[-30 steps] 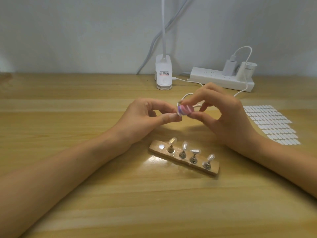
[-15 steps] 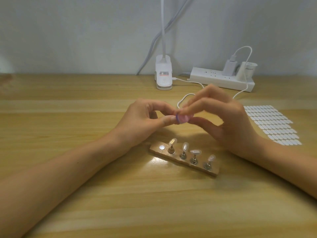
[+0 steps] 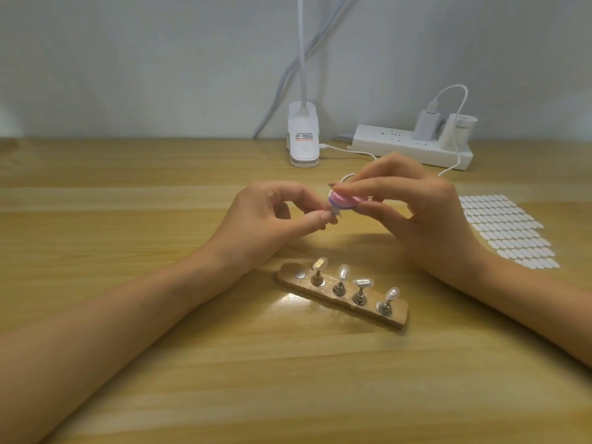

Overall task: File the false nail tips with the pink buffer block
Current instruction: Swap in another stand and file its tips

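Filing now: the right hand (image 3: 426, 216) pinches the pink buffer block (image 3: 440, 201) between thumb and curled fingers. It holds the block up off the table (image 3: 128, 219), just far of the stand, with the block's left end on a small nail tip (image 3: 432, 213).
Left hand: the left hand (image 3: 266, 216) pinches that nail tip from below between thumb and forefinger, the other fingers curled in. Whether it grips the tip itself or a post under it is too small to tell.
Stand: the wooden stand (image 3: 344, 300) lies near of both hands, slanting from far left to near right.
Mounted tips: four mounted tips sit on metal posts along the stand, the first (image 3: 321, 262) at the left and the last (image 3: 392, 293) at the right, all apart from the hands.
Empty spot: a bare metal disc (image 3: 300, 274) at the stand's left end carries no post, so the held piece probably belongs there.
Done so far: nothing on the four mounted tips shows whether they are filed or raw.
Left to do: by my reading, one tip of five is being worked, and it has yet to go back on the disc. Up to four others may remain.
Aside: a sheet of white tabs (image 3: 506, 232) lies at the right, untouched.
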{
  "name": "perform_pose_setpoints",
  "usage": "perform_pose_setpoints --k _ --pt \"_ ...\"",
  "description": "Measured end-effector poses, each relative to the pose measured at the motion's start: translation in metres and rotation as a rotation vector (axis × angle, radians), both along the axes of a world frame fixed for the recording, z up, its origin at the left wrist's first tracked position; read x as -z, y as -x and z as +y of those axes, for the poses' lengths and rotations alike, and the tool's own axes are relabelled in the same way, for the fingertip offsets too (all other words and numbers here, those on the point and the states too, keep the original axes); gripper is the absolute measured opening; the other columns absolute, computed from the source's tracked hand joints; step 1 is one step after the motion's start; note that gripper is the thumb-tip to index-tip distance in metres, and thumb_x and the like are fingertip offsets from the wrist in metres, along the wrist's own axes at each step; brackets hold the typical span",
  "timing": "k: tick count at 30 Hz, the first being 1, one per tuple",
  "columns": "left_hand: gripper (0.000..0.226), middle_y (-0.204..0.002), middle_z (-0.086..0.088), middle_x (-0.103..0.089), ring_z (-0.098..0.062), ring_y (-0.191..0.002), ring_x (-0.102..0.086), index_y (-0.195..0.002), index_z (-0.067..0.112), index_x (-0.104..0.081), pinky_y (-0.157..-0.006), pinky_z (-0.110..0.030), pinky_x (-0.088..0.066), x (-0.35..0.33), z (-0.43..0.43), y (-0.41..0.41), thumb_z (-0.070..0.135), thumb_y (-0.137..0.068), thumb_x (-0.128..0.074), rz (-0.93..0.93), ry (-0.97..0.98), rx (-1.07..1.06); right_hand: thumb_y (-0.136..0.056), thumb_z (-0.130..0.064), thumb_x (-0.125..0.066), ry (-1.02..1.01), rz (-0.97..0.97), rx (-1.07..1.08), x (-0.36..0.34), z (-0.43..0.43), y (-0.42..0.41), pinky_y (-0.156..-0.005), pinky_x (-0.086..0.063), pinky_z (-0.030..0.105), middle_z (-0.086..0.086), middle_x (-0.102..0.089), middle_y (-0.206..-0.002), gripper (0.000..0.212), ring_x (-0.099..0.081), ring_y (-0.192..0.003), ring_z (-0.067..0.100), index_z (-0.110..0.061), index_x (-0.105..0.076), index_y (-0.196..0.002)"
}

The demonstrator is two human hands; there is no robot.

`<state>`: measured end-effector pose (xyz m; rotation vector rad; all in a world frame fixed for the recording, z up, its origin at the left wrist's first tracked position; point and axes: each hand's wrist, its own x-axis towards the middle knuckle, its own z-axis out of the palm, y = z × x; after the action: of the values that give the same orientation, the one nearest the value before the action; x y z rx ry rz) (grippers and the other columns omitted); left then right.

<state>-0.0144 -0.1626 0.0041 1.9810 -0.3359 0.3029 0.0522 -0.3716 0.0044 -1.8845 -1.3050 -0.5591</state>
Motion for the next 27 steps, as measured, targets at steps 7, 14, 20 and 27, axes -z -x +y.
perform_pose_setpoints --k 7,14,20,27 --pt "0.007 -0.064 0.015 -0.068 -0.004 -0.047 -0.031 -0.081 0.019 -0.077 -0.048 -0.015 -0.028 0.0014 0.0017 -0.0006 0.018 -0.087 -0.077 0.005 0.017 -0.002 -0.09 -0.002 -0.068 0.042 -0.056 -0.029 0.0003 0.001 0.0018 -0.082 -0.055 0.04 0.011 -0.065 -0.105 0.026 -0.066 -0.099 0.026 -0.005 -0.072 -0.115" --pt "0.008 -0.054 0.022 -0.06 -0.003 -0.046 -0.029 -0.081 0.021 -0.077 -0.046 -0.011 -0.026 0.0022 0.0024 -0.002 0.017 -0.088 -0.076 0.0 0.016 0.014 -0.088 0.001 -0.069 0.05 -0.036 -0.03 -0.0001 0.0001 0.0001 -0.084 -0.055 0.043 0.012 -0.067 -0.106 0.028 -0.066 -0.102 0.026 -0.004 -0.071 -0.116" --pt "0.006 -0.064 0.017 -0.066 -0.004 -0.047 -0.028 -0.084 0.023 -0.078 -0.047 -0.017 -0.026 0.0027 0.0034 -0.0033 0.019 -0.088 -0.076 0.003 0.016 0.04 -0.089 -0.001 -0.068 0.044 -0.033 -0.015 0.0 0.0007 -0.0006 -0.082 -0.054 0.041 0.013 -0.067 -0.105 0.027 -0.066 -0.099 0.026 -0.005 -0.071 -0.115" --pt "0.004 -0.081 -0.002 -0.075 -0.018 -0.055 -0.033 -0.085 0.021 -0.079 -0.053 -0.029 -0.028 0.0029 0.0037 -0.0035 0.02 -0.088 -0.076 0.013 0.025 0.042 -0.09 -0.001 -0.067 0.053 -0.027 -0.011 -0.0003 0.0007 -0.0011 -0.084 -0.054 0.041 0.012 -0.066 -0.106 0.027 -0.065 -0.1 0.025 -0.005 -0.071 -0.116"
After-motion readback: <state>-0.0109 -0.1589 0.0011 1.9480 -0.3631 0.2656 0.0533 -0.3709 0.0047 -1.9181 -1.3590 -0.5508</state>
